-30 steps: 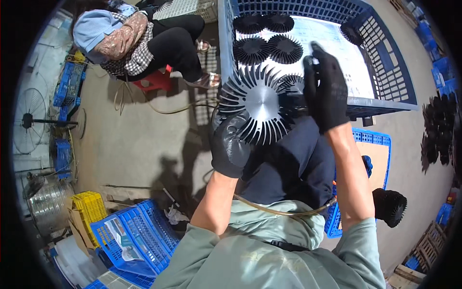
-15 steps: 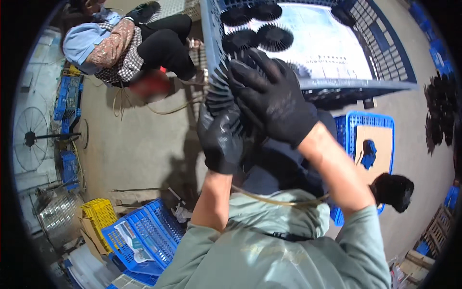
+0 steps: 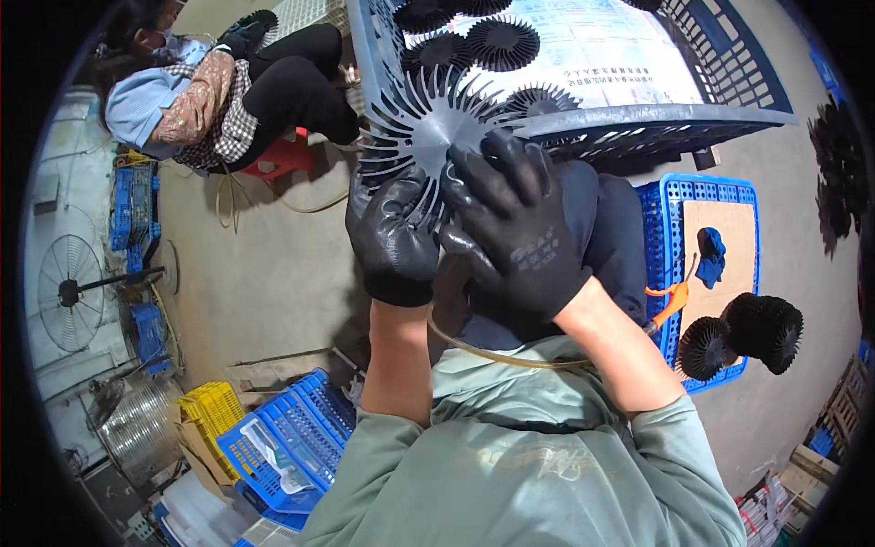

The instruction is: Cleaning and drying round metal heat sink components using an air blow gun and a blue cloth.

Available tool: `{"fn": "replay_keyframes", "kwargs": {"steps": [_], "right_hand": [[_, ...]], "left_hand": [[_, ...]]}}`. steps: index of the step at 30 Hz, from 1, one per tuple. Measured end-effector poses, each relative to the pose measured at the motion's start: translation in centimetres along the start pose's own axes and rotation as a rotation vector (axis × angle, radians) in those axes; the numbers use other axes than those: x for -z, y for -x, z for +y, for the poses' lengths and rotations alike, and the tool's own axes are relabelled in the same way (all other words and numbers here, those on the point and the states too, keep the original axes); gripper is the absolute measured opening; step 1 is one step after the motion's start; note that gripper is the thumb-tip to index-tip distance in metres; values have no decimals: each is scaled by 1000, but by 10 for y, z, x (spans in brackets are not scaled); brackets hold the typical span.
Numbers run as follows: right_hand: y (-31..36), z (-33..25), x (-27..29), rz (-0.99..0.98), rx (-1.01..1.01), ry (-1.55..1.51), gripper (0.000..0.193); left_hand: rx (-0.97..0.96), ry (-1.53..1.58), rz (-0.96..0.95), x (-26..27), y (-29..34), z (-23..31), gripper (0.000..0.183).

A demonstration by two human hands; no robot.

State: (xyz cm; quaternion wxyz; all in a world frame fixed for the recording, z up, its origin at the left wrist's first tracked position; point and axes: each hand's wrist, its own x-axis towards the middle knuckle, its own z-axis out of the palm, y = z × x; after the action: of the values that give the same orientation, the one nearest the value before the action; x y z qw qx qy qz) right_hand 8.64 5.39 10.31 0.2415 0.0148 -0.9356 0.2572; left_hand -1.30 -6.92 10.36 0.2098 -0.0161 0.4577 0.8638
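Note:
Both my hands wear black gloves. A round, dark finned heat sink (image 3: 428, 135) is tilted so its smooth central disc faces me, with curved fins radiating all round. My left hand (image 3: 395, 239) grips its lower left edge, thumb bent over the fins. At the lower right edge my right hand (image 3: 518, 223) is closed, its bent fingers against the fins; its fingertips are partly hidden. Just beyond, a dark blue-grey crate (image 3: 656, 115) holds several similar finned heat sinks (image 3: 503, 44) on a printed sheet (image 3: 602, 59).
On my right, a blue crate (image 3: 673, 191) bears cardboard (image 3: 720, 219), a blue cloth (image 3: 711, 258), an orange-handled tool (image 3: 673, 305) and black heat sinks (image 3: 766, 330). A hose (image 3: 510, 359) crosses my lap. At far left sits a co-worker (image 3: 219, 100); blue crates (image 3: 292, 438) lie lower left.
The heat sink has turned from edge-on to showing its disc. My right hand has moved down off its upper side to the lower right edge. The orange-handled tool has come into view.

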Motion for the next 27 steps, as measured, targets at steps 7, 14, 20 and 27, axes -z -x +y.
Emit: {"fn": "replay_keyframes", "kwargs": {"steps": [7,14,20,27], "right_hand": [[10,-5,-10,-67,103,75,45],[34,3,22,52,-33,-70,43],[22,20,13,88,-194,73,44],[7,11,-4,14,-78,124,47]], "left_hand": [[-51,25,45,3,1,-5,30],[-3,66,95,7,-3,-3,33],[-41,13,74,6,-3,-4,34],[-53,-54,-10,2,-7,2,35]]}}
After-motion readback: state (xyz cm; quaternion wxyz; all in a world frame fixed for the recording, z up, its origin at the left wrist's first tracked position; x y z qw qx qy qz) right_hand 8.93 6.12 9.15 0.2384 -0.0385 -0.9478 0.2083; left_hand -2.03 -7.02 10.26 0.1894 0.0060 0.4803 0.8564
